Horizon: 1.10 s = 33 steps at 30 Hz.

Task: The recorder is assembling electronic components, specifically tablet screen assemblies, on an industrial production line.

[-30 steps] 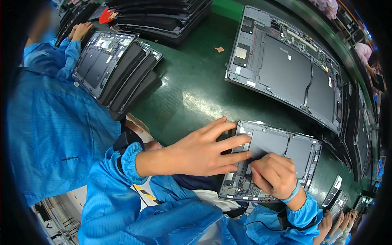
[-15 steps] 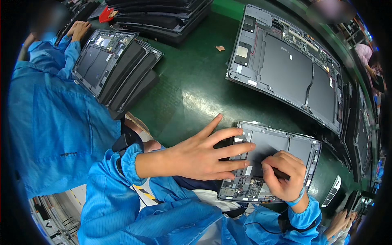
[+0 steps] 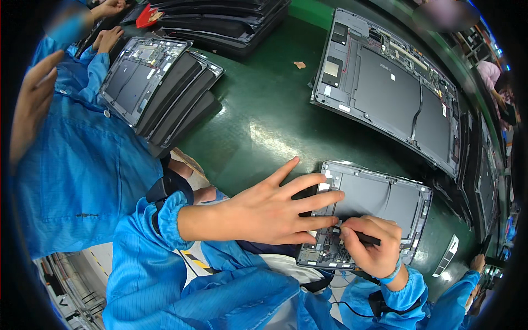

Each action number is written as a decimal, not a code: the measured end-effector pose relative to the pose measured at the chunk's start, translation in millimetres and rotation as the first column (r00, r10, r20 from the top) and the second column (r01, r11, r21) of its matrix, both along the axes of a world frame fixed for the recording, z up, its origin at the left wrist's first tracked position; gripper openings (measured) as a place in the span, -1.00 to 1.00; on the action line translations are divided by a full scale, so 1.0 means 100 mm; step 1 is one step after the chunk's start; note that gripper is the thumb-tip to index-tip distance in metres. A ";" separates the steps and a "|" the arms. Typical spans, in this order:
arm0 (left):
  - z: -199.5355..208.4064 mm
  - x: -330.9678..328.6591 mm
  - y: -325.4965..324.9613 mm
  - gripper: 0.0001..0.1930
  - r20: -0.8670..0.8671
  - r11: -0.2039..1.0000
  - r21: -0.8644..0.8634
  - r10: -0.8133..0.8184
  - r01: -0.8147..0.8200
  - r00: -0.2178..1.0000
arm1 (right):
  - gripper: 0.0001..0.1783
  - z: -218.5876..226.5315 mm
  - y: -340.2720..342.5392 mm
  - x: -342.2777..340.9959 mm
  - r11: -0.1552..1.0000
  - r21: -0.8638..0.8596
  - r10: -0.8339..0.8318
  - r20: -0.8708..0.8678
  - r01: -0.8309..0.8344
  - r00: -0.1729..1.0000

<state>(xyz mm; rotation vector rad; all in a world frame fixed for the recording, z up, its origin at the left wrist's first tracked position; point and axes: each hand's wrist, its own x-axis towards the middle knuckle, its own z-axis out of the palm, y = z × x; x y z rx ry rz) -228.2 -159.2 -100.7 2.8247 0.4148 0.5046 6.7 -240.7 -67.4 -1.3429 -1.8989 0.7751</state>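
In front of me lies an opened laptop base (image 3: 360, 190), its grey battery panels and a small circuit board showing. Fingers spread wide, my left hand (image 3: 261, 214) rests across the left side of this base, with some fingertips on its inner frame and nothing in its grasp. My right hand (image 3: 377, 245) is closed in a pinch around a dark, slim stick-shaped tool (image 3: 367, 238). Its fingertips sit over the upper edge of the circuit board, close to my left fingertips. The tool's tip is hidden, so whether it touches the board I cannot tell.
Larger opened laptop bases (image 3: 388, 93) are piled at the far right. Another leaning stack (image 3: 129, 82) stands at the left, beside a co-worker in a blue smock (image 3: 93, 181). Dark casings (image 3: 220, 27) are heaped behind. A slim white-and-black strip (image 3: 446, 256) lies right of my base.
My right hand has shifted left and slightly nearer, from the battery panel to the circuit board's edge. My left hand stays nearly still. A co-worker's hand has come up at the far left.
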 end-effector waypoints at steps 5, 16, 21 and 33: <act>-0.02 -0.01 -0.01 -0.57 0.033 0.996 -0.083 0.015 -0.012 0.999 | -0.87 -0.07 -0.04 0.02 0.998 0.049 0.039 0.061 -0.042 0.997; 0.01 0.00 -0.01 -0.57 0.022 0.994 -0.109 0.029 -0.026 0.999 | -0.83 -0.03 -0.04 -0.01 0.969 0.173 0.147 0.175 -0.178 0.973; -0.02 0.00 -0.02 -0.57 0.038 0.995 -0.100 0.031 -0.027 0.999 | -0.83 -0.04 -0.04 -0.01 0.963 0.177 0.169 0.187 -0.203 0.968; -0.18 -0.03 -0.05 -0.62 0.197 0.991 -0.105 -0.056 0.078 0.979 | -0.86 -0.08 -0.07 0.04 0.976 0.148 0.152 0.072 -0.162 0.986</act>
